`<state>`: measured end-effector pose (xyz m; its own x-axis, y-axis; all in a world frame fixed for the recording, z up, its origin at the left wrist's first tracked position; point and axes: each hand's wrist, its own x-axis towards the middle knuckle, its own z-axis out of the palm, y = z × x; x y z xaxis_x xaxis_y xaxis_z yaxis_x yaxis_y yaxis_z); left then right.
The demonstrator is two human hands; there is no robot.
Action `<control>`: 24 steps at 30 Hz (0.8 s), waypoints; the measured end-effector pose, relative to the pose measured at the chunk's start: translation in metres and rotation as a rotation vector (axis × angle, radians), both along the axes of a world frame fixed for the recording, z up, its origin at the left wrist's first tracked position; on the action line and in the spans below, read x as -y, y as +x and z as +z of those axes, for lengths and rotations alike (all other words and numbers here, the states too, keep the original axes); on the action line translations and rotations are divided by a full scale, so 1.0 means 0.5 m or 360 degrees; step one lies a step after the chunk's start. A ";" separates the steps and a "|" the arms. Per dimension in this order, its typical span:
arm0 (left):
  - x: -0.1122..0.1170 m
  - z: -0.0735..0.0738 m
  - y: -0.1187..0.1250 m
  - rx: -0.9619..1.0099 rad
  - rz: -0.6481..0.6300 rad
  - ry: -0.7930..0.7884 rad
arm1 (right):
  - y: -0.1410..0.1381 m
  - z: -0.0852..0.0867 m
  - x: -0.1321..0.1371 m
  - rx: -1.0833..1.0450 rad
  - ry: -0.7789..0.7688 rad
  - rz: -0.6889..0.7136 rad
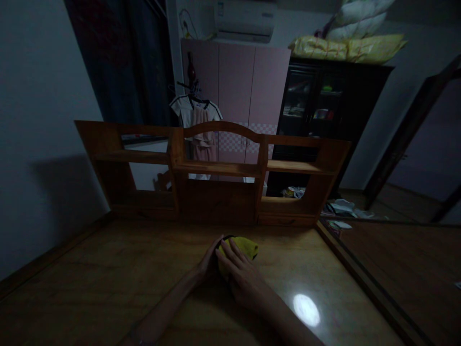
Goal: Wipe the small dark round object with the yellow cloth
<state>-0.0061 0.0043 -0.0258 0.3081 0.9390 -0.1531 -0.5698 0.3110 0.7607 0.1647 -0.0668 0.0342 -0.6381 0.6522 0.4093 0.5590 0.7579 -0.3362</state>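
Note:
A yellow cloth with a dark edge [245, 246] is bunched between my two hands, just over or on the wooden bed board [151, 254]; the dim light hides whether it touches. My left hand [210, 259] grips the cloth from its left side, its fingers partly hidden behind the fabric. My right hand [239, 271] lies over the cloth's front, fingers closed against it. The cloth's loose corner sticks out to the right, past my right fingers.
A wooden headboard with shelves [216, 168] stands across the far end of the board. A white wall [46, 144] borders the left. Along the right runs a raised wooden rail [360, 278]. Behind are a pink wardrobe [234, 81] and a dark cabinet [355, 101].

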 end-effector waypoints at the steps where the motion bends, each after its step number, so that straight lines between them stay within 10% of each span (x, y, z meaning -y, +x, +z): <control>1: 0.002 0.008 0.004 -0.0003 0.0030 -0.0022 | -0.001 -0.002 -0.001 -0.0028 -0.0015 -0.0007; 13: 0.008 0.067 0.009 0.0151 -0.0172 -0.0248 | 0.019 -0.047 -0.027 -0.0297 -0.0179 -0.0100; 24: -0.019 0.040 -0.002 0.0336 -0.0051 -0.0349 | 0.024 -0.046 -0.032 -0.0243 -0.0014 -0.0094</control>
<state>-0.0070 0.0135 -0.0058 0.3838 0.8797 -0.2808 -0.6952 0.4754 0.5392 0.1769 -0.0507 0.0110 -0.5294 0.6907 0.4926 0.5445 0.7219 -0.4271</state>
